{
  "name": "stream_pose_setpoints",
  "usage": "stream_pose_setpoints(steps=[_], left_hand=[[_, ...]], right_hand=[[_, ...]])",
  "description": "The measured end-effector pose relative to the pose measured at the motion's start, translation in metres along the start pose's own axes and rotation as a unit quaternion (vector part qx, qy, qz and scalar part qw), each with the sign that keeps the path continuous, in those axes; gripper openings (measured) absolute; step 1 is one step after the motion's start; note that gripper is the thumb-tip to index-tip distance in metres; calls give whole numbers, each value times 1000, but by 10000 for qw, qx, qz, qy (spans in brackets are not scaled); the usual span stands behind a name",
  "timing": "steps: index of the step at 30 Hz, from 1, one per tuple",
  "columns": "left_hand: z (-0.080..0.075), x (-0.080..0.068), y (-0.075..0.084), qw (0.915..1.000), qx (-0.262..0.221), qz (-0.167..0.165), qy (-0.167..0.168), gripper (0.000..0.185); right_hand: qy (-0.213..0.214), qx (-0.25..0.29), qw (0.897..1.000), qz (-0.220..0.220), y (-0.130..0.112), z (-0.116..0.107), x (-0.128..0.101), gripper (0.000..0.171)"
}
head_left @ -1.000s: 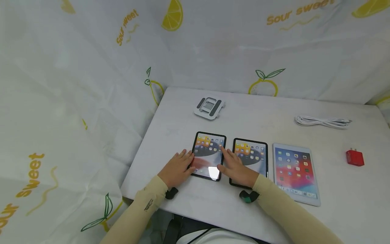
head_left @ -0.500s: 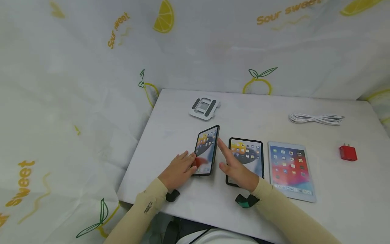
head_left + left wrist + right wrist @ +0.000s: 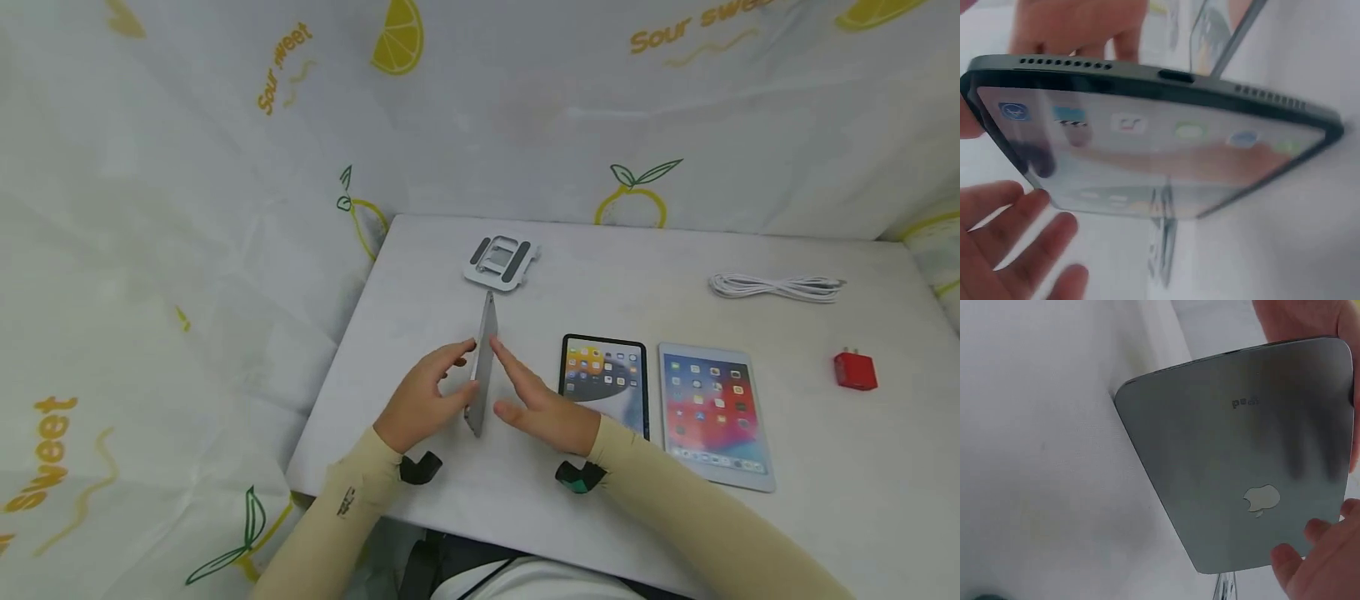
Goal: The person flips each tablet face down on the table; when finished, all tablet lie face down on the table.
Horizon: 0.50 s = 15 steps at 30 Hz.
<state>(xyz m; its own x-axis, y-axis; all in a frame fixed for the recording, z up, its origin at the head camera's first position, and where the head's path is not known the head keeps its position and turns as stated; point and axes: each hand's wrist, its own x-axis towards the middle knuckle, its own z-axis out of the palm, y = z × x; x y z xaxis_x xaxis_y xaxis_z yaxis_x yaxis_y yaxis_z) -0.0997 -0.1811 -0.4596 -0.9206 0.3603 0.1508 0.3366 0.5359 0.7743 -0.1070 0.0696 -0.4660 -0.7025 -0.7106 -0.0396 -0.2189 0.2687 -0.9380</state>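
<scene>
Fingers of both hands lie nearly straight against a tablet [image 3: 481, 375] that stands on its long edge on the table [image 3: 652, 275], the left hand [image 3: 420, 400] flat on the screen side and the right hand [image 3: 542, 408] flat on the grey back. Neither hand curls round it; they sandwich it between them. Thin, stiff and smooth, the tablet looks likely to slide between flat palms, and its glass front [image 3: 1147, 150] would not take a fall well, so the rounded long edges seem the safest place to take hold. Two more tablets lie face up to the right, a dark-framed one [image 3: 603, 375] and a white-framed one [image 3: 712, 412]. Farther back sit a folded stand [image 3: 498, 262], a coiled white cable [image 3: 776, 287] and a red plug [image 3: 854, 371]. White cloth printed with lemons [image 3: 225, 167] hangs behind the pale table.
</scene>
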Motion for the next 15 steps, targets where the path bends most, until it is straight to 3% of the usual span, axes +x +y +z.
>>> stream_pose_setpoints(steps=[3, 6, 11, 15], left_hand=[[-10, -3, -4, 9985, -24, 325, 429, 53], [-17, -8, -10, 9962, -191, 241, 809, 49], [-22, -16, -22, 9877, -461, -691, 1322, 49], [-17, -19, -30, 9763, -468, -1671, 1293, 50]], right_hand=[[-122, -578, 9975, 387, 2, 4, 2, 98], [-197, -1191, 9896, 778, 5, 8, 1, 101], [-251, -1924, 9739, 1177, 15, 10, -2, 100], [-231, -2261, 9643, 1360, 23, 10, -5, 96]])
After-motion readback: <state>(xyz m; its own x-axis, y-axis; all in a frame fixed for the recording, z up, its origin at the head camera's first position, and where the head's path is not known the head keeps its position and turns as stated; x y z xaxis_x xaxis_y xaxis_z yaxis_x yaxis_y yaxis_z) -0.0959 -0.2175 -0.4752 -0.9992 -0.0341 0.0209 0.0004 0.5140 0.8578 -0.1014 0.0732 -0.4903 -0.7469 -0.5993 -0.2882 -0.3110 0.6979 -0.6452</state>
